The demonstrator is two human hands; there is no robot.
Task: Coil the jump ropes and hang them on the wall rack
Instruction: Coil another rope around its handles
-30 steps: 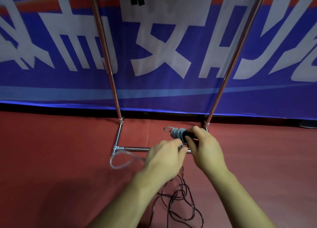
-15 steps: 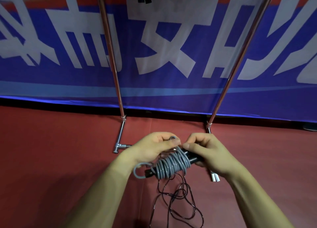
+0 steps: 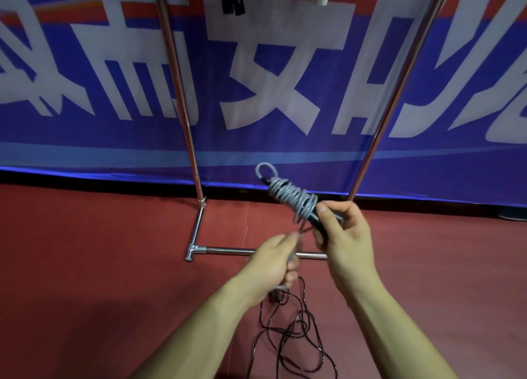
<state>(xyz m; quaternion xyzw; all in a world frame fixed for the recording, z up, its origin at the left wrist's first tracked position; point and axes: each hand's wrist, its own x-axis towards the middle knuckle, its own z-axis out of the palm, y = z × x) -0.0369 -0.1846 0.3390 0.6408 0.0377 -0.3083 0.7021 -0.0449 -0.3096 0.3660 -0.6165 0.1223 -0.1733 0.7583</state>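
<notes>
Grey jump rope [image 3: 291,200] is wound in many tight turns around its black handles, and this bundle is in the air in front of the rack [image 3: 228,250], low between its two poles. The right hand [image 3: 346,236] grasps the lower end of the handles, with fingers and thumb closed around them. From this hand the bundle points up and to the left, away from the person, and a small loop stands at its far tip. The left hand [image 3: 272,262] is lower and nearer to the body, just beside the right one. Its fingers are curled and seem to pinch the free grey strand that goes up to the bundle, but this part is blurred. I judge that the last turns must come from the left hand, up and to the right. The cord looks smooth and rubbery, the handles matte and round. A thin black rope [image 3: 291,330] lies in loose tangles on the red floor [image 3: 85,264]. The poles are shiny metal tubes.
</notes>
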